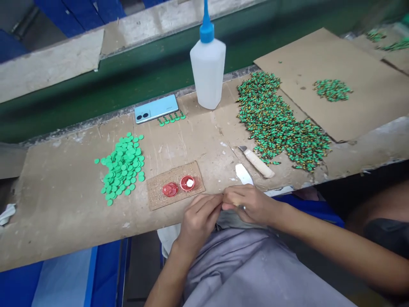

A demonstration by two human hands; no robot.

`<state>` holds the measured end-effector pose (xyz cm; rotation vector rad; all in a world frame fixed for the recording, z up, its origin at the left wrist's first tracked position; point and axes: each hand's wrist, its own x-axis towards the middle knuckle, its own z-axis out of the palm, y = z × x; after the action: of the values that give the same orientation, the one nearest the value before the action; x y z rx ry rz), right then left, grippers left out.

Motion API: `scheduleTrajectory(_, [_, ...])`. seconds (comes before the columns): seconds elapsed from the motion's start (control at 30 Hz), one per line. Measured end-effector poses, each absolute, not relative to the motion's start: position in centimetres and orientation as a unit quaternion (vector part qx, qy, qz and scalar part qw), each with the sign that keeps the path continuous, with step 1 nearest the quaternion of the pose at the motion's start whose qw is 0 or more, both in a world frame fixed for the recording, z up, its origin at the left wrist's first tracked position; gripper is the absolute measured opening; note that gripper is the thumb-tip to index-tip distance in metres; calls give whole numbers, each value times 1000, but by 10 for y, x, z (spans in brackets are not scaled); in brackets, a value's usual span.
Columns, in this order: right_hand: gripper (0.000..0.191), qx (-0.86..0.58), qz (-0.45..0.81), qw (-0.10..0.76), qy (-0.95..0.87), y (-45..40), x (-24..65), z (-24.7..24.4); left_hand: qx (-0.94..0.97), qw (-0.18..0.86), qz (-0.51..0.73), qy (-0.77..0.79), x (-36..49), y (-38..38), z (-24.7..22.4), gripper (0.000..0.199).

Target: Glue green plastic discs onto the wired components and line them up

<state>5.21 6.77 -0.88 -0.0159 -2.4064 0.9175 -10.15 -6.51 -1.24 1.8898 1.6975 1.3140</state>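
My left hand [200, 215] and my right hand [247, 203] meet at the table's front edge, fingertips pinched together. What lies between the fingertips is too small and hidden to name. A small pale tip shows at my right hand's lower fingers. Just beyond my right hand lies a white flat piece [243, 174], with a wooden-handled knife [260, 164] beside it. Left of them, a brown cardboard piece [156, 196] bears two small red caps; the right cap [187, 183] holds something white, the left one [170, 189] is red inside.
Green discs [123, 168] are heaped at the left. Several small green assembled pieces [172, 119] stand by a light blue phone [156, 109]. A white bottle [208, 72] with a blue nozzle stands at the back. Green-and-black pieces [275, 119] pile at the right, near a cardboard sheet [358, 81].
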Motion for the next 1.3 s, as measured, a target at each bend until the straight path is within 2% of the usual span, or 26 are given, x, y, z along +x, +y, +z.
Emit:
scheduleTrajectory(0.2, [33, -140, 415, 420, -794, 66, 63, -10, 660, 110, 455, 588, -101, -64, -14, 27])
scheduleTrajectory(0.47, [28, -101, 352, 383, -848, 64, 60, -8, 663, 100, 436, 600, -102, -62, -8, 23])
scheduleTrajectory(0.63, [27, -115, 341, 404, -841, 65, 60, -8, 659, 105, 440, 600, -102, -62, -9, 25])
scheduleTrajectory(0.9, [34, -103, 403, 370, -831, 69, 60, -5, 660, 108, 438, 600, -103, -62, -9, 29])
scheduleTrajectory(1.3, [30, -146, 450, 384, -793, 69, 60, -10, 668, 105, 430, 599, -102, -61, -6, 29])
